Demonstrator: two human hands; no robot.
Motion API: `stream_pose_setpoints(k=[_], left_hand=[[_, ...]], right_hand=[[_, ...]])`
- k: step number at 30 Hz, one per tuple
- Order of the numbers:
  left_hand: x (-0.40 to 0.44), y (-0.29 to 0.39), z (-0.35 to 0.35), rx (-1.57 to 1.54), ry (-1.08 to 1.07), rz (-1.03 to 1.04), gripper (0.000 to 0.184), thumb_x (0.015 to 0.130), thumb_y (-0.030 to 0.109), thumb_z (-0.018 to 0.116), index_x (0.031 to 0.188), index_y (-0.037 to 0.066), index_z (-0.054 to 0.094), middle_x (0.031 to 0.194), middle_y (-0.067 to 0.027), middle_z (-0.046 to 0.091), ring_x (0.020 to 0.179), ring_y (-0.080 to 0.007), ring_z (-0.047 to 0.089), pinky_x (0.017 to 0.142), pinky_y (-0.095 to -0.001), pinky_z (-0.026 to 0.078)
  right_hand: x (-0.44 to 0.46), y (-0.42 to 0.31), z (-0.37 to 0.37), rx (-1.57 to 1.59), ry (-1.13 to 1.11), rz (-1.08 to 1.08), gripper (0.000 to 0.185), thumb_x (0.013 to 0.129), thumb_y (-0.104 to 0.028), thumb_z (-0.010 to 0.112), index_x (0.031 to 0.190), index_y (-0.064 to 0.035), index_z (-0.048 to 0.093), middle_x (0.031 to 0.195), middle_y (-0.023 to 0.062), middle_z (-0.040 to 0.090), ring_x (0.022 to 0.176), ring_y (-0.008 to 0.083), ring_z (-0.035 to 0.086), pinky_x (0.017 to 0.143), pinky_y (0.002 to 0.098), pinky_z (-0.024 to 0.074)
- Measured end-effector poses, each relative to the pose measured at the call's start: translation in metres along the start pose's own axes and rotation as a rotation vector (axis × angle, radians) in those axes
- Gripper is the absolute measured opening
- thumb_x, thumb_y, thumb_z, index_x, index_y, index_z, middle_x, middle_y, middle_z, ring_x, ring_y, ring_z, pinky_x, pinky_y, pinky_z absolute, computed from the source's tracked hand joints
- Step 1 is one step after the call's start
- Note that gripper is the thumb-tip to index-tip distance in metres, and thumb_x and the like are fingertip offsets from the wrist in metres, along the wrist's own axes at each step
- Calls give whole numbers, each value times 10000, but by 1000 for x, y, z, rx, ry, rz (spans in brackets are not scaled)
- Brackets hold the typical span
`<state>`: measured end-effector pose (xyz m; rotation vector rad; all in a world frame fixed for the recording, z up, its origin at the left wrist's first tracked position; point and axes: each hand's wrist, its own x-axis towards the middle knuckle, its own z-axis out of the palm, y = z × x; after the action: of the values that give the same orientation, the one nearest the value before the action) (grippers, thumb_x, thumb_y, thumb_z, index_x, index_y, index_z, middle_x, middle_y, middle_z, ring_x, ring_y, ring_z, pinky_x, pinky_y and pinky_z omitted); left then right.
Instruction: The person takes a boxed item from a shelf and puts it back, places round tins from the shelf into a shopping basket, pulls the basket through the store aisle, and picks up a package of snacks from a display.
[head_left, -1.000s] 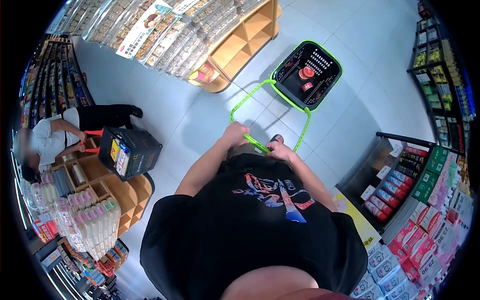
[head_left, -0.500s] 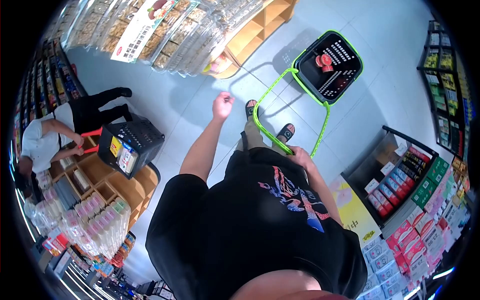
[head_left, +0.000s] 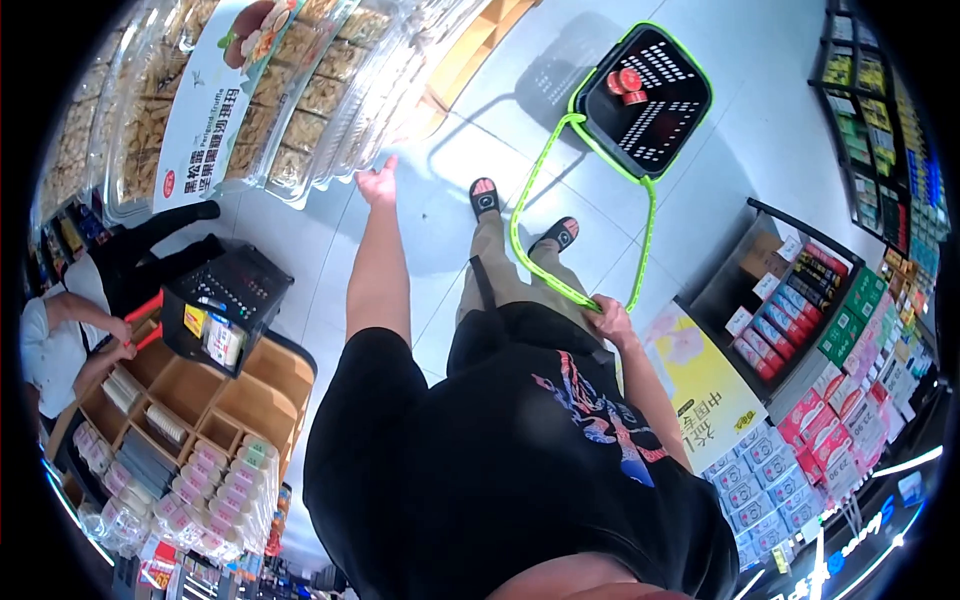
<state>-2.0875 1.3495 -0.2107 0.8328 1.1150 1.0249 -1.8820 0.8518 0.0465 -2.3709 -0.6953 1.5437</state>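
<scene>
My left hand [head_left: 377, 186] reaches forward with its thumb held away from the fingers, and nothing shows in it. It is close to the edge of a stack of clear plastic boxes of nut snacks [head_left: 300, 130]; whether it touches them I cannot tell. My right hand [head_left: 610, 320] is closed around the bright green handle [head_left: 530, 262] of a black shopping basket [head_left: 672, 128]. The basket is in front of my feet, on the floor side of the view. A few small round red containers [head_left: 628, 82] lie inside it.
To the left, another person [head_left: 60, 330] holds a black basket with red handles [head_left: 228, 290]. A wooden shelf unit [head_left: 265, 385] with packaged goods stands beside them. On the right are a bin of cans [head_left: 790, 320], a yellow poster [head_left: 715, 385] and stacked tissue packs [head_left: 765, 470].
My left hand has moved forward and to the left, nearer the snack boxes, and its fingers have opened. The snack display fills more of the view. My right hand keeps the basket handle.
</scene>
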Motion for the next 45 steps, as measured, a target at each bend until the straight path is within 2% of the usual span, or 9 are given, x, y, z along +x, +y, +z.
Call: stream_pose_setpoints(k=[6,12,18,21,27,30,36,37,45], left_hand=[[0,38,37,-425,10,-257,628,918,419,572,1432,119,373,1488,-107,359,1347,-344,339,1000,-666,364],[34,-3,23,-184,-187,-44,681,948,419,506,1503,109,262,1571,-137,207,1419,-406,204,1083,-720,217],[54,-14,30,-1025,-276,-399,579,1001,165,406,1500,1,162,1573,-164,119,1417,-447,121,1113,-674,236],[84,-61,9,-1002,-67,-479,725,926,537,450,1481,89,319,1552,-163,256,1422,-439,183,1037,-766,189],[67,-28,55,-780,133,-248,961,841,700,413,1540,103,135,1617,-69,75,1455,-407,-34,1071,-744,24],[96,-45,22,-1032,180,-547,855,870,677,371,1503,109,285,1580,-121,224,1443,-425,138,1054,-769,128],[102,-103,-22,-1101,-102,-396,853,875,685,351,1510,121,271,1596,-92,183,1452,-419,101,1055,-776,78],[58,-19,50,-358,111,-341,860,852,527,642,1487,58,301,1509,-133,362,1413,-284,273,1161,-425,243],[59,-4,47,-476,-2,-293,826,856,470,659,1477,51,312,1496,-135,376,1389,-289,308,1147,-427,269]], right_hand=[[-9,-1,14,-25,10,91,275,809,-273,640,954,-40,656,947,217,662,928,405,623,817,469,493],[-17,5,28,-27,33,126,256,802,-263,645,940,-48,655,937,211,660,923,407,620,816,471,493],[-19,0,31,-29,40,169,254,786,-245,646,951,-52,657,948,205,659,945,399,617,831,467,489],[-18,0,33,-28,52,182,247,784,-234,639,952,-53,655,951,208,658,944,401,616,832,473,488],[-13,4,40,-35,43,188,267,788,-212,660,1001,-52,654,969,195,666,939,392,627,833,451,500],[-10,-3,38,-25,45,181,233,792,-210,621,965,-58,653,960,212,658,950,410,611,832,486,488],[15,-2,43,-65,-90,182,285,802,-238,636,1009,-42,651,978,210,665,973,394,618,850,456,491],[22,-3,44,-65,-97,178,285,802,-238,636,1009,-42,651,978,210,665,973,394,618,850,456,491],[112,-18,77,-47,-325,96,311,836,-293,600,1047,-65,609,989,220,658,960,415,612,828,495,491]])
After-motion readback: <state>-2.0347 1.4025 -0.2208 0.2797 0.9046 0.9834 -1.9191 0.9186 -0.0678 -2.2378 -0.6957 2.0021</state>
